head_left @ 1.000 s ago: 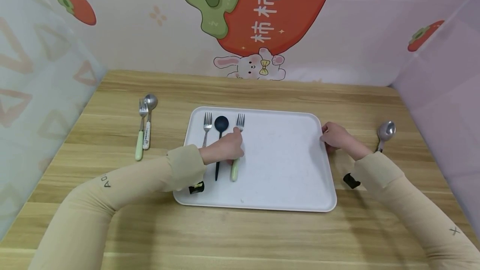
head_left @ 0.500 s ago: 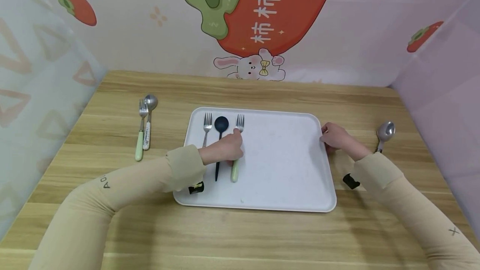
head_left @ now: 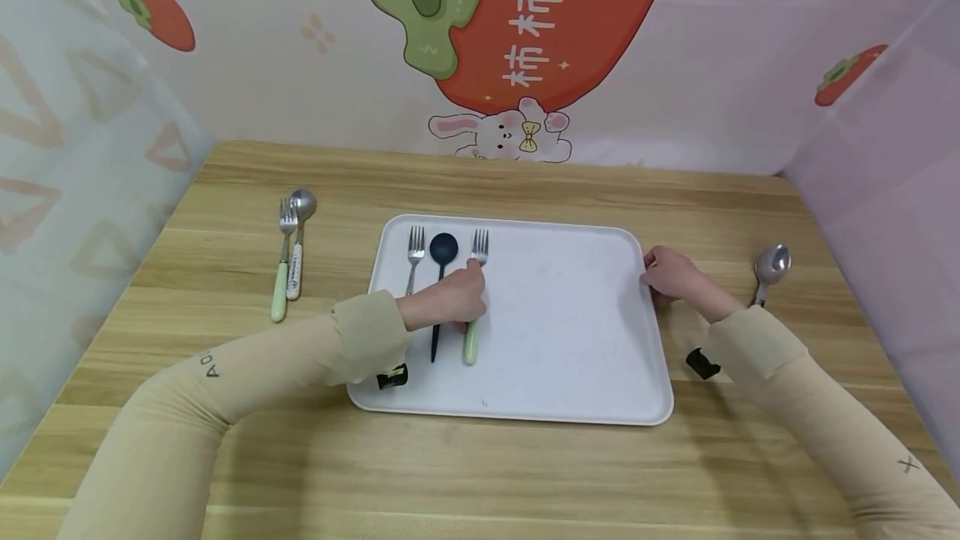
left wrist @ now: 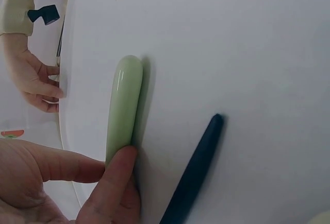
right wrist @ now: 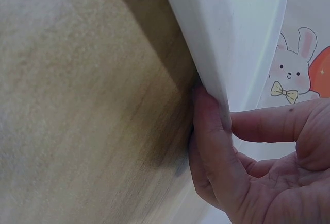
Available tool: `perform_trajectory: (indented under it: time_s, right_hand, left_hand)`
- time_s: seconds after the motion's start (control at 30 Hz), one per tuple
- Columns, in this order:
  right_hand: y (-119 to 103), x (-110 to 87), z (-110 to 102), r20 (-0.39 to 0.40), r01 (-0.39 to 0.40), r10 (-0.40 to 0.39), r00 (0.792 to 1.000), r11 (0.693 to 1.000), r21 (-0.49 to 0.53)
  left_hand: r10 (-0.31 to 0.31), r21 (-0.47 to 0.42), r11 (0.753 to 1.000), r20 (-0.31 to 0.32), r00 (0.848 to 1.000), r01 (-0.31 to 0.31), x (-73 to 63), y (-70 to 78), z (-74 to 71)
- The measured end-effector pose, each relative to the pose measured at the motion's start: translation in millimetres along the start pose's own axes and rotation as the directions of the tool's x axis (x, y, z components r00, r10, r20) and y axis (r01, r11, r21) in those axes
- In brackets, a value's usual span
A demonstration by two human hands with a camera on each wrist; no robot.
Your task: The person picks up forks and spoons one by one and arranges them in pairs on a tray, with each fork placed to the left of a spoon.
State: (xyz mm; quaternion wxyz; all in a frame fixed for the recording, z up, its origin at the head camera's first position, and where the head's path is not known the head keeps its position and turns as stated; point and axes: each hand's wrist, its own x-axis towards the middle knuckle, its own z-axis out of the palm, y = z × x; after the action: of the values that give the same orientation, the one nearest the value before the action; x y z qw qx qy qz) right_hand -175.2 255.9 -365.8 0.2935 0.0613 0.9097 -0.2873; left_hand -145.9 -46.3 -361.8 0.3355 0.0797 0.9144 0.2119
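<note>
My left hand (head_left: 456, 294) pinches the green-handled fork (head_left: 470, 343) between thumb and fingers over the white tray (head_left: 570, 323). Its tines point toward the back wall, and the left wrist view shows its rounded green handle (left wrist: 124, 98) close over the tray. Just left of it lies a black spoon (head_left: 443, 249), its stem partly hidden by my hand. Another fork (head_left: 416, 247) lies farther left on the tray, its lower part behind my sleeve. At the tray's right edge, my right hand (head_left: 670, 273) grips the rim (right wrist: 198, 44), thumb on one side and fingers on the other.
Left of the tray, a second green-handled fork (head_left: 280, 290) and a spoon with a white handle (head_left: 295, 269) lie side by side on the wooden table (head_left: 495, 473). Metal spoons (head_left: 772, 263) lie at the right, partly behind the right sleeve. A printed wall (head_left: 675, 123) stands behind.
</note>
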Motion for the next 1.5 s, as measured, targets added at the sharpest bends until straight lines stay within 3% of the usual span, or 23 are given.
perform_trajectory:
  time_s: [0.37, 0.6, 0.67, 0.77, 0.93, 1.03, 1.17, 1.27, 1.33, 1.43, 1.5]
  right_hand:
    - [0, -0.1, 0, -0.004, 0.001, -0.001, 1.000, 1.000, 0.010]
    - [0, 0.4, 1, -0.004, 0.000, 0.000, 1.000, 1.000, 0.007]
    - [-1, 0.7, 0, -0.007, 0.001, -0.001, 1.000, 1.000, 0.004]
    - [-1, 0.5, 0, -0.009, 0.000, 0.000, 1.000, 1.000, -0.006]
    - [-1, 0.5, 0, -0.010, -0.009, 0.009, 1.000, 1.000, -0.009]
    - [0, 1.3, 0, -0.010, -0.014, 0.014, 1.000, 1.000, -0.003]
    - [0, 1.7, 1, -0.008, -0.018, 0.018, 1.000, 1.000, -0.004]
    - [-1, 1.4, 1, -0.004, -0.023, 0.023, 1.000, 1.000, -0.007]
    - [-1, 1.2, 1, -0.002, -0.027, 0.027, 1.000, 1.000, -0.008]
    - [-2, 0.5, 1, -0.003, -0.033, 0.033, 0.999, 0.999, -0.007]
    - [-2, 0.6, 1, -0.006, -0.034, 0.034, 0.999, 0.999, -0.007]
  left_hand:
    - [-0.017, -0.004, 1.000, -0.003, 1.000, 0.017, 3.4, -0.5, 0.9]
    - [-0.013, -0.018, 1.000, -0.031, 0.999, 0.013, -4.9, -2.9, -2.5]
    - [0.010, 0.002, 1.000, -0.040, 0.999, -0.010, -8.1, -4.5, -4.8]
    - [0.077, 0.108, 0.992, -0.053, 0.996, -0.071, -13.2, -8.6, -9.5]
    - [0.168, 0.287, 0.947, -0.073, 0.983, -0.141, -24.0, -15.4, -19.7]
    - [0.210, 0.300, 0.936, -0.054, 0.976, -0.185, -28.0, -19.1, -25.8]
    - [0.293, 0.303, 0.912, -0.013, 0.956, -0.275, -30.6, -27.3, -35.6]
    - [0.357, 0.374, 0.865, 0.008, 0.934, -0.334, -33.3, -35.3, -43.9]
    - [0.392, 0.447, 0.821, 0.010, 0.920, -0.355, -35.6, -40.9, -48.9]
    - [0.425, 0.536, 0.765, -0.004, 0.905, -0.357, -38.5, -49.8, -55.8]
    - [0.441, 0.566, 0.746, -0.025, 0.897, -0.351, -40.0, -56.0, -60.2]
